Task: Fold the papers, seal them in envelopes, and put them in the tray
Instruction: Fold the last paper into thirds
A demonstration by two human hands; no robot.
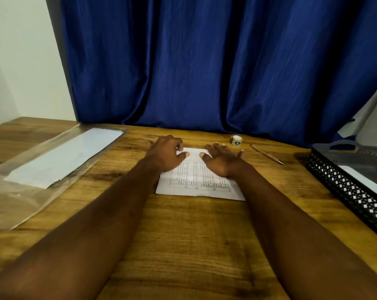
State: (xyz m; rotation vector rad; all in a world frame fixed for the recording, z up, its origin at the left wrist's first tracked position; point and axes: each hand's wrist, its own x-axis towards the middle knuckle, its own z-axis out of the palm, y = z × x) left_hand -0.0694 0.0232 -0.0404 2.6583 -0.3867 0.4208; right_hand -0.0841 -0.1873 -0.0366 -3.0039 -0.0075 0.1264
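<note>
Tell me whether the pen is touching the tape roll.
Apart. The head view shows bare wood between the pen and the tape roll.

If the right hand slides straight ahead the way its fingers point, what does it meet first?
Ahead of the right hand: bare table, then the blue curtain. The tape roll seems just right of that line, but depth is unclear.
</note>
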